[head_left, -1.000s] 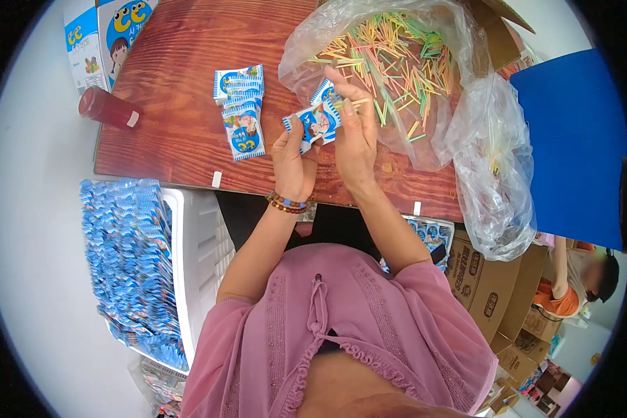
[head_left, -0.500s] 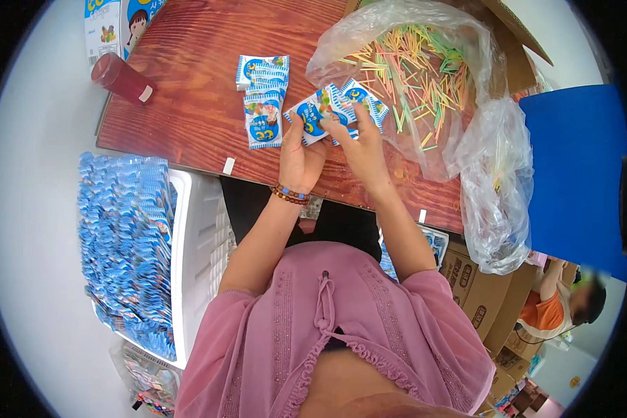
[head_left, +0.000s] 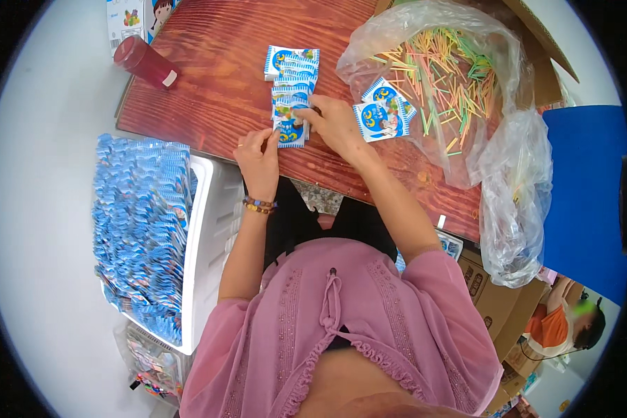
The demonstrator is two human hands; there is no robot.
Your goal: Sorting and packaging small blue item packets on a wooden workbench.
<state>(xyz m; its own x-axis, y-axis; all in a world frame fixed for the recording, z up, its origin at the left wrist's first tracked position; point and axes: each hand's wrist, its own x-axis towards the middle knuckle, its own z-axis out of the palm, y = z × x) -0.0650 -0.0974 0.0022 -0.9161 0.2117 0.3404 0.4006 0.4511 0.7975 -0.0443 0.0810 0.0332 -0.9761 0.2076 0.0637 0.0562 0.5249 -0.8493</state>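
A column of overlapping small blue-and-white packets [head_left: 292, 64] lies on the wooden table in front of me. At its near end, my left hand [head_left: 258, 164] pinches the lower left edge of the nearest packet [head_left: 292, 136]. The fingers of my right hand [head_left: 338, 127] are closed on the same packet's right side and partly cover it. To the right of that hand, a few loose packets [head_left: 383, 120] lie overlapping, beside a clear plastic bag [head_left: 359, 52] with many thin colourful sticks [head_left: 444, 76] in it.
A red-brown tumbler [head_left: 146, 63] stands at the table's left edge, near a printed carton [head_left: 127, 24]. Left of me, a white crate [head_left: 200, 230] is heaped with blue packets [head_left: 143, 237]. On the right are a blue panel [head_left: 584, 195], cardboard boxes [head_left: 498, 292] and another person [head_left: 554, 324].
Both hands have moved left from the loose packets to the near end of the column, with a packet now added there. The loose packets lie released beside the bag. My view has shifted slightly.
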